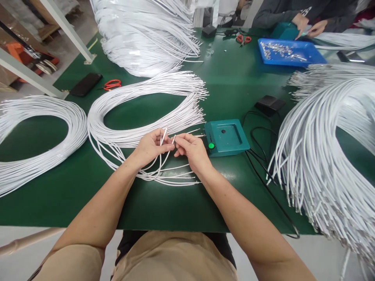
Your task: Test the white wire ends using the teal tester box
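Note:
Near the middle of the green table, my left hand [152,146] is closed on a few white cables [159,168], whose ends stick up past the fingers. Just to its right, my right hand [189,148] pinches the end of one white cable, its fingertips close to my left thumb. Behind my hands lies a looped bundle of white cables [114,134], with its ends toward the right. A teal device [227,136] with a lit green button [211,146] stands right of my right hand.
Larger cable bundles lie at the back [146,35], left [67,136] and right [304,144]. Beyond are a phone [86,84], red-handled scissors [112,84], a black pedal-like box [269,104] and a blue tray [293,54]. Another person's hands [309,28] work at the far right.

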Demonstrator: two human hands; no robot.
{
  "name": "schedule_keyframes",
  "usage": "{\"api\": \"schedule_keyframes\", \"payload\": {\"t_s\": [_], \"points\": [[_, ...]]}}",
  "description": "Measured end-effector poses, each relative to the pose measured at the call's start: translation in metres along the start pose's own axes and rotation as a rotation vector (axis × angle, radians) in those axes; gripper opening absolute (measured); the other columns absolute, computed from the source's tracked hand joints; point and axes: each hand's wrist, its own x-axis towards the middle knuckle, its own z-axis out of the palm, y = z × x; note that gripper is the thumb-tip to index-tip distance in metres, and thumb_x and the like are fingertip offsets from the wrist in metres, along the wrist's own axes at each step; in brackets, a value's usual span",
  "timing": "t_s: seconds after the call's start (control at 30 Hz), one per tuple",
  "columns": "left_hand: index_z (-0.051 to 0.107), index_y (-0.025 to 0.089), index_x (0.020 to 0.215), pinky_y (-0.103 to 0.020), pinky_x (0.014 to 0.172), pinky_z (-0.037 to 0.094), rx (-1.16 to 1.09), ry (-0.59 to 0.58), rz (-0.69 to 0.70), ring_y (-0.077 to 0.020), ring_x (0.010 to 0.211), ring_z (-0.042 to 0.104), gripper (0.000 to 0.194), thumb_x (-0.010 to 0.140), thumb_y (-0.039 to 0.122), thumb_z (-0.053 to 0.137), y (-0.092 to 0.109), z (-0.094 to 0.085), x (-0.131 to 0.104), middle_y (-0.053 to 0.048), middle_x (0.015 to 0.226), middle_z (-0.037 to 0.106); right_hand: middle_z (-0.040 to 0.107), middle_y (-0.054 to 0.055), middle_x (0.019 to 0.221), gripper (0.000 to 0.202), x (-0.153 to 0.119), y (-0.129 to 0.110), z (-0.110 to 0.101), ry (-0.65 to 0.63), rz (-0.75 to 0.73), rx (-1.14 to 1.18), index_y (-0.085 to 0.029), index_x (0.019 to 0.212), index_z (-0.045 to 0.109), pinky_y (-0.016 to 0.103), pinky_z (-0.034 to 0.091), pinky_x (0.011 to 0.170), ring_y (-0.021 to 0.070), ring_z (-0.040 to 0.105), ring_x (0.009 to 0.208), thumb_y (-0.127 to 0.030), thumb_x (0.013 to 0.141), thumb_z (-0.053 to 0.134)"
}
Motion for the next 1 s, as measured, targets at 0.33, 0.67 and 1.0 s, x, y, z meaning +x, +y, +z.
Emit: {"api": "schedule_keyframes", "payload": {"t_s": [0.33,0.67,1.0], "points": [[0.048,0.018,0.072,-0.024,0.065,0.046,-0.001,0.024,0.008,-0.0107,0.067,0.059,0.036,0.06,0.022,0.082,0.0023,0.001,-0.0002,0.003,0.074,0.064,0.059,-0.006,0.057,0.016,-0.0036,-0.0046,0.0035,0.064,0.005,-0.003,-0.016,0.073,0.063,0.022,0.055,0.052,0.0052,0.048,0.046,-0.028,0.066,0.071],[0.049,0.018,0.073,-0.025,0.067,0.048,0.002,-0.001,0.014,-0.0111,0.067,0.06,0.034,0.062,0.022,0.081,0.0019,0.0023,-0.0018,0.002,0.076,0.065,0.052,-0.008,0.051,0.01,-0.0023,-0.0019,0.0017,0.04,0.013,0.033,-0.017,0.067,0.058,0.022,0.055,0.052,0.0046,0.044,0.043,-0.023,0.068,0.065],[0.048,0.018,0.073,-0.024,0.066,0.047,0.029,0.013,0.018,-0.0104,0.067,0.06,0.034,0.062,0.021,0.08,0.0037,0.0018,-0.0017,0.003,0.074,0.064,0.06,-0.004,0.056,0.013,-0.0008,-0.0013,0.0014,0.087,-0.082,-0.091,-0.015,0.067,0.063,0.019,0.051,0.053,0.0068,0.056,0.049,-0.027,0.068,0.069]]}}
